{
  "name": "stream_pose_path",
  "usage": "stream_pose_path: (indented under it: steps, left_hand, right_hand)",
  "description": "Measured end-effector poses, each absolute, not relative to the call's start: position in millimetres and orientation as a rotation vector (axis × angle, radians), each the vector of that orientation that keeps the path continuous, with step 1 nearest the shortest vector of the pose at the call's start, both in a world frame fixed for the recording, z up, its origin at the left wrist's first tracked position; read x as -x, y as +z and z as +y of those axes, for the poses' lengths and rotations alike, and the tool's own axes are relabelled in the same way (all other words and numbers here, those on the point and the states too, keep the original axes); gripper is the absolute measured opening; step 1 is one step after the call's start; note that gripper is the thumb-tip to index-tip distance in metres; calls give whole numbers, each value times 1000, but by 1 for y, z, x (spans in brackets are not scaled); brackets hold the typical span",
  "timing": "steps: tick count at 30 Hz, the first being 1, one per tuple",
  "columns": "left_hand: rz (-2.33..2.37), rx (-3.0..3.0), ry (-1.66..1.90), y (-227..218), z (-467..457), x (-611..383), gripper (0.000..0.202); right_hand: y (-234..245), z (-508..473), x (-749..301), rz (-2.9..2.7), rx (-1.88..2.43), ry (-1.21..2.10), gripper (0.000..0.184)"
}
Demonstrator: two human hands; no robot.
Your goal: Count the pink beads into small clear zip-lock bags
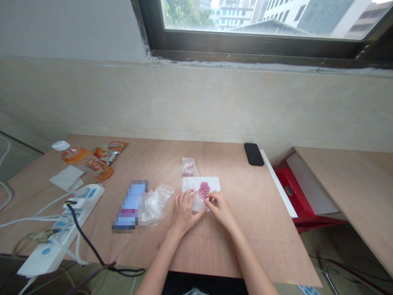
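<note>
A heap of small round pink beads (pixel 204 189) lies on a white sheet of paper (pixel 188 183) in the middle of the table. Flat on the sheet's left part rests my left hand (pixel 186 208), fingers apart, its thumb pointing toward the right hand. My right hand (pixel 218 205) is at the near right side of the beads, thumb and forefinger pinched together. What the pinch holds is too small to make out. Just beyond the paper is a small clear bag (pixel 188 166) with pinkish contents. Clear plastic bags (pixel 158 203) lie left of my left hand.
A blurred-out phone (pixel 131 205) lies left of the bags. Farther left are a power strip (pixel 66 227) with cables, an orange drink bottle (pixel 89 162), a tissue (pixel 66 178) and a snack packet (pixel 116 150). A black phone (pixel 254 154) sits at the back right.
</note>
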State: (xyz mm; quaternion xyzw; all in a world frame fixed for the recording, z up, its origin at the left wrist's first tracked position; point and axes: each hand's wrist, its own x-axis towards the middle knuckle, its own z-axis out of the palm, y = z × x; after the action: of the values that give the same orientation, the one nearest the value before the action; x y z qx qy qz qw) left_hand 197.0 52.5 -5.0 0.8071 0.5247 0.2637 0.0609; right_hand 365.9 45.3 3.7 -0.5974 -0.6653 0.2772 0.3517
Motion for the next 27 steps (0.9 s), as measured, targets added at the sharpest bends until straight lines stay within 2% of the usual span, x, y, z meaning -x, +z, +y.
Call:
stream_pose_path:
  steps: [4,13,27]
  left_hand:
    - [1584,-2453,789,-3,52,-197,50]
    - [1588,-2435,780,-6,52,-195,52]
    - [1582,-2410,789,-5,52,-196,50]
  right_hand:
    - [3,47,-367,-1685,1568,719,19]
    - [-10,54,-379,-1701,1801,460,18]
    - [-8,57,-375,-1816,1827,418,13]
